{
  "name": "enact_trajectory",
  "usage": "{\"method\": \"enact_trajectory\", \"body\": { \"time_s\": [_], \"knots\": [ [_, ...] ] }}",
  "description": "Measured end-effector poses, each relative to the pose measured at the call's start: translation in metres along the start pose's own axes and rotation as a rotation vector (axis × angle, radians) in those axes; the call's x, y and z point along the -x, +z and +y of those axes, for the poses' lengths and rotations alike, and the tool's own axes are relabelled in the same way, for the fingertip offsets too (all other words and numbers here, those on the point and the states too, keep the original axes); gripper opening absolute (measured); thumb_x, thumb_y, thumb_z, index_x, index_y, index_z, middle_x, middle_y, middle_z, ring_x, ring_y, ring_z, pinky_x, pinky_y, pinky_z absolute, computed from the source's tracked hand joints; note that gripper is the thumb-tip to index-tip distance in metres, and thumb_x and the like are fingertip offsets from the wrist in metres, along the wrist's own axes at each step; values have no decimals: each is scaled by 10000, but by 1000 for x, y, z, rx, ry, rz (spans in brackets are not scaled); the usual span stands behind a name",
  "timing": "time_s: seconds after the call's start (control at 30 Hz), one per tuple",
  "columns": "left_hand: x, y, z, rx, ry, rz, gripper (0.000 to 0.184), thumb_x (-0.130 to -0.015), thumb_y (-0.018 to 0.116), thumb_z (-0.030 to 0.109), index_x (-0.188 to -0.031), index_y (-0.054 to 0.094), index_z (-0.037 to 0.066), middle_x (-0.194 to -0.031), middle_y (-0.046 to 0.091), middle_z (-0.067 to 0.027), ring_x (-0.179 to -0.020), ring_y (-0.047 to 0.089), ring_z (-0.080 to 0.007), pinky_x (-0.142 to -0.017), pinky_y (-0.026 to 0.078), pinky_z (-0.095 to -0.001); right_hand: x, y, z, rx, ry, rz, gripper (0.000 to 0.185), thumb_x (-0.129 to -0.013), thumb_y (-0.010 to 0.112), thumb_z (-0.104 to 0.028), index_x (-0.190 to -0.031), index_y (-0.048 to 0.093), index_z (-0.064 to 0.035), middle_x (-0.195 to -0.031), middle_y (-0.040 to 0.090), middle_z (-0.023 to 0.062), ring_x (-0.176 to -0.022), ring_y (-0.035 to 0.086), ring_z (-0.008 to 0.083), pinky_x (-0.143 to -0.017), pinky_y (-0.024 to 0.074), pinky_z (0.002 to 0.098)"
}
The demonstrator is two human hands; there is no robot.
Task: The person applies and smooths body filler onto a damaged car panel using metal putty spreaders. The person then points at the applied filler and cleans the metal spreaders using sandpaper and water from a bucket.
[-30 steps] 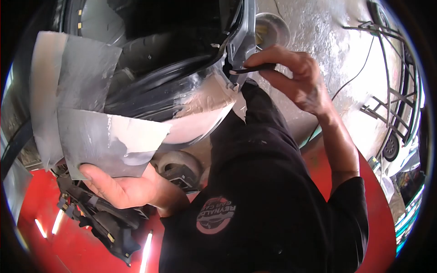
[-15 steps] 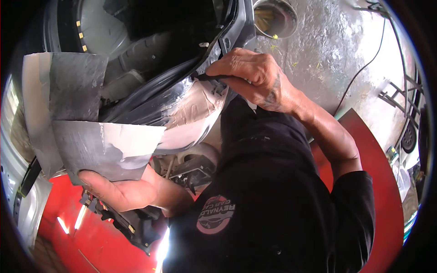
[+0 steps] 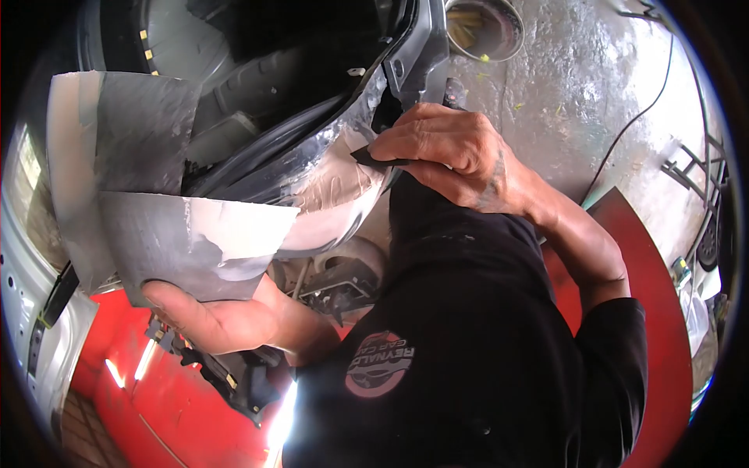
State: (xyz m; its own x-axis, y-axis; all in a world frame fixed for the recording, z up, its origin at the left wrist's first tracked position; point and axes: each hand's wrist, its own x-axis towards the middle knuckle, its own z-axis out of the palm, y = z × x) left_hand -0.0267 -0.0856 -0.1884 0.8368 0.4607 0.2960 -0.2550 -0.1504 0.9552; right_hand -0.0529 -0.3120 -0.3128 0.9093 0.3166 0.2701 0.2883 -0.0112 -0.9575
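Note:
My left hand (image 3: 211, 316) grips a thin grey sheet (image 3: 156, 249) by its lower edge, thumb on top. Pale beige filler (image 3: 242, 230) is smeared over the sheet's right part. A second grey sheet (image 3: 144, 129), with filler along its left side, overlaps behind it; whether my fingers hold that one too is hidden. My right hand (image 3: 449, 152) pinches a black spreader (image 3: 373, 158) against the car's body panel (image 3: 312, 234). Beneath the blade's edge, a ridged layer of pinkish-beige filler (image 3: 335, 181) covers the panel beside the dark rubber-edged opening (image 3: 257, 148).
A round bucket (image 3: 519, 31) with yellowish pieces inside stands on the concrete floor (image 3: 577, 86). A curved red panel (image 3: 640, 257) lies to my right. Black car parts (image 3: 226, 382) are at lower left, near a red surface (image 3: 156, 421). A cable (image 3: 636, 117) crosses the floor.
My right hand has drawn the spreader down over the filler, toward my body. The view has shifted slightly; my left hand still holds the sheet in the same way.

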Motion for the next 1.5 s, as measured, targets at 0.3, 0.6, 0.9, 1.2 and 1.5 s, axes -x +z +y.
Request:
{"method": "enact_trajectory", "body": {
  "time_s": [0.3,0.6,0.9,1.2,1.5],
  "knots": [
    [5,5,0,16,-23,24,578,-1057,494,350,-1421,510,-99,-1445,541,-279,-1305,587,-382,-1097,504,-488,5,-6,-2,-54,-40,-75,339,-816,644,41,-1148,710,45,-1147,735,182,-1052,690,387,-926,569,455],
    [5,4,-3,4,-12,25,583,-1060,481,352,-1429,503,-99,-1453,534,-282,-1315,581,-379,-1099,503,-482,4,-13,-17,-46,-127,-80,385,-676,701,84,-1058,717,43,-1087,739,174,-1011,695,373,-930,544,471],
    [4,9,-2,10,-16,9,583,-1066,469,352,-1434,494,-100,-1445,540,-283,-1297,596,-374,-1085,520,-470,20,-24,-16,-83,-133,-88,272,-841,638,-56,-1076,737,39,-1087,740,198,-974,681,350,-854,539,446],
    [2,3,-3,28,3,-12,566,-1075,458,352,-1421,504,-93,-1431,545,-283,-1293,595,-373,-1074,523,-481,36,13,-55,379,-286,105,299,-737,697,-45,-1020,734,47,-1059,740,185,-880,666,284,-726,533,369],
    [3,-3,-4,31,43,-68,529,-1071,475,323,-1391,522,-96,-1408,563,-274,-1250,620,-365,-1027,549,-465,30,40,-54,571,-334,134,430,-677,694,-158,-1047,734,56,-1101,726,197,-885,639,253,-691,478,333]
  ]
}}
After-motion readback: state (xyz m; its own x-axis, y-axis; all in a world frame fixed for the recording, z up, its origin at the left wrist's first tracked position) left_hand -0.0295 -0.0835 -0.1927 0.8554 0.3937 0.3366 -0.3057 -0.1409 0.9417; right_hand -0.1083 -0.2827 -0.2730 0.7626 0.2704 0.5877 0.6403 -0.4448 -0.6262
